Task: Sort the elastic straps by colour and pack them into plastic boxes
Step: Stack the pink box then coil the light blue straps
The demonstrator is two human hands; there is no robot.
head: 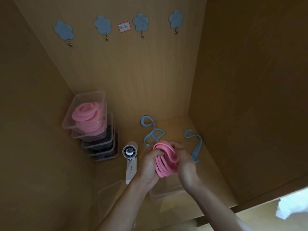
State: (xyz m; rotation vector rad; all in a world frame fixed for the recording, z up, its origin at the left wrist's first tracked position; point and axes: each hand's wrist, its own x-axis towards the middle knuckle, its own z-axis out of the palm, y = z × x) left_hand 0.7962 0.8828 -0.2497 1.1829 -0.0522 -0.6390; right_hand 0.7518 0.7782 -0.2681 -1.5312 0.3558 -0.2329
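Far left, back corner: stack of clear boxes (93,144), the top box (80,100) open and loaded with coiled pink straps (87,111); the lower ones hold darker straps, colours hard to read. The stack looks slightly stepped, so a careless push while adding to it could shift or topple it. Near front left, an empty clear box (108,195) lies on the shelf (215,174), faint and easy to overlook. A white handheld fan (130,165) lies just left of the hands, so a swinging forearm might knock it. Behind the hands, one blue strap (150,129) lies loose in loops, its near end close to the work. The left hand (148,165) has its fingers curled round the pink strap coil (164,164), which is held above the shelf between both hands. Main risk, judged: the coil is springy, and if either grip slackens before it is seated in a box the loops will likely fly open and need rewinding. Below the hands sits a second empty clear box (166,191), partly hidden, probably the target. It is light and may skid when the coil is pressed in. The right hand (186,165) pinches the coil's outer wrap, thumb on top. Right of it, another blue strap (196,144) lies flat; it could get caught up with the pink by mistake.
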